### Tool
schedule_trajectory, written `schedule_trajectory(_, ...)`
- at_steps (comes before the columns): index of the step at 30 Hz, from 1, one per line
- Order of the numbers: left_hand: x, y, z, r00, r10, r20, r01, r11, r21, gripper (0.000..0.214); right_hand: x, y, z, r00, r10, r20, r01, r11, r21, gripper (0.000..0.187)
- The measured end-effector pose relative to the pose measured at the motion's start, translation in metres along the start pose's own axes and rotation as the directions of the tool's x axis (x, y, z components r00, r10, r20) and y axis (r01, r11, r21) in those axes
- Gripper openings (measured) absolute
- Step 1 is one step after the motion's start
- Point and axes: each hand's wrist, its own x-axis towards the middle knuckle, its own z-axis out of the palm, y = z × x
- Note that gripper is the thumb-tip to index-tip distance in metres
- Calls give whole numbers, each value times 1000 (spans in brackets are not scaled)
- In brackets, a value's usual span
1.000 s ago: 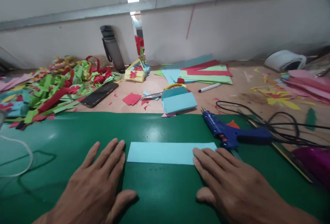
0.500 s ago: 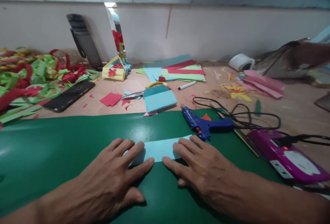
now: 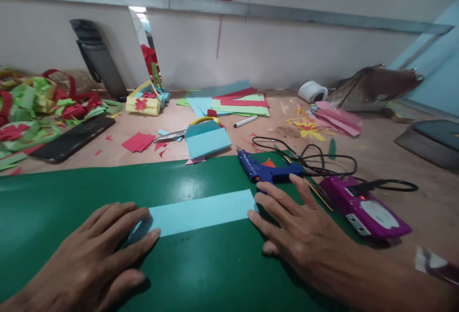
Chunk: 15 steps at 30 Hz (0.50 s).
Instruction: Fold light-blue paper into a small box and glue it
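A long light-blue paper strip [image 3: 201, 213] lies flat on the green cutting mat [image 3: 201, 273]. My left hand [image 3: 93, 259] rests flat with fingers spread, its fingertips pressing the strip's left end. At the strip's right end my right hand [image 3: 301, 235] lies flat too, fingers stretched out and fingertips touching the paper's edge. Neither hand holds anything. A blue glue gun [image 3: 265, 171] sits just beyond my right hand's fingers.
Behind the mat lie a folded light-blue paper piece [image 3: 208, 140], scissors [image 3: 175, 135], a white marker [image 3: 245, 121], coloured paper sheets [image 3: 233, 101], a black phone [image 3: 68, 140] and a paper-scrap heap [image 3: 32, 111]. A purple device [image 3: 366, 206] with black cables [image 3: 322, 156] sits right; a dark bottle [image 3: 96, 58] stands at the wall.
Both hands slid outward from the strip's middle to its ends, uncovering the paper. The view shifted further to the right.
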Motion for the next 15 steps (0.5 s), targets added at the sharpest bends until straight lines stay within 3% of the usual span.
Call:
schedule_trajectory(4,-13,-5,1,999,-46,-10,46,999,3,36,-10,2,0,1000,22,-18,-23,999,-33,39)
schedule_trajectory(9,-22,-7,2,997,-72,-32,73,997,27,34,-18,3,-1,999,37,39,-35,998,-52,36)
schedule_trajectory(15,-37,-19,8,989,-58,-136,67,996,62,32,-16,5,0,999,-14,-29,11,996,-84,37)
